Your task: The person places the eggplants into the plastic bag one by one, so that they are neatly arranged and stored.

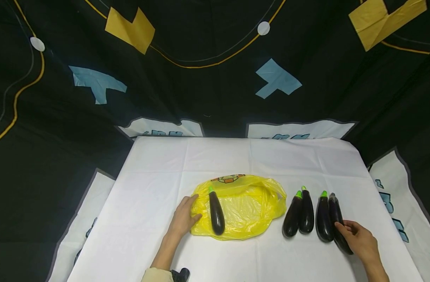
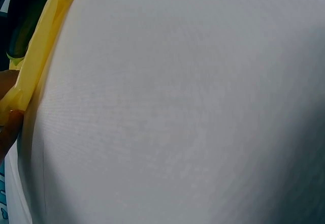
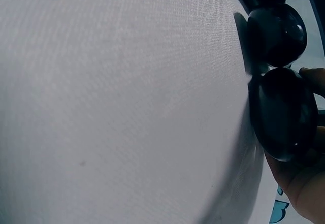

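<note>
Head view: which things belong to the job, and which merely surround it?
Job:
yellow bag, held by the left hand
one eggplant, on or in it
another eggplant, gripped by the right hand
three more eggplants

Background:
white tablecloth
black patterned backdrop

- I see a free lane along the tabletop point(image 1: 218, 154) above the yellow bag point(image 1: 248, 211), mid-frame.
- Four eggplants point(image 1: 323, 223) at lower right block me sideways.
- Between bag and eggplants, I have only a narrow strip.
</note>
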A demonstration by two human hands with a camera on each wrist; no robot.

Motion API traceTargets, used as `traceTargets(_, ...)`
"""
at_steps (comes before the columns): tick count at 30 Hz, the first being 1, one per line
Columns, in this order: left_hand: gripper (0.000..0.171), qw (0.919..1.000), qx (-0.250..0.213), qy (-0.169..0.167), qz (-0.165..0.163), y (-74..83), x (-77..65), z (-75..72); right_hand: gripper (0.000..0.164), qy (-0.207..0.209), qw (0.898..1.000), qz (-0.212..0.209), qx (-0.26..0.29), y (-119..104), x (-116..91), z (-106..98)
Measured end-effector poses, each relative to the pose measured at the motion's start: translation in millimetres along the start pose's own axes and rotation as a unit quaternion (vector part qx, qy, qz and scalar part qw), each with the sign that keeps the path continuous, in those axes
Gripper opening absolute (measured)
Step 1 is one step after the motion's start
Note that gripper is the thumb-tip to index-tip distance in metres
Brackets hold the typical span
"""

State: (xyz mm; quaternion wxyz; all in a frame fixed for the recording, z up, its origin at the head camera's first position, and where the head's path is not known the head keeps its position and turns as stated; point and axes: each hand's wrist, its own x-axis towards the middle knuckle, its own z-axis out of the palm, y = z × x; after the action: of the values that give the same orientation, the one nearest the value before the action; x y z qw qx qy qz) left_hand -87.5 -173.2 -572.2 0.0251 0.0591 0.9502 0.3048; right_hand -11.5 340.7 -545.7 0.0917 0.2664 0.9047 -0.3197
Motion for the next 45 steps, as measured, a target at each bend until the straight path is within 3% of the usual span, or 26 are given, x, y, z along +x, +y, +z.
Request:
traceTargets(19,0.072,0.9999,0.002,-0.01,-0.012,2.2,0.9,-2.0,0.08,-0.008,1.0,0.007,0.004,-7.0,-3.2,-10.7)
traceTargets(45,0.072,1.0,0.001,-0.002,0.001,0.1,0.2,-1.4,0.081,-0.001,1.0,0.008,0.018,-19.0,-10.7,-24.9)
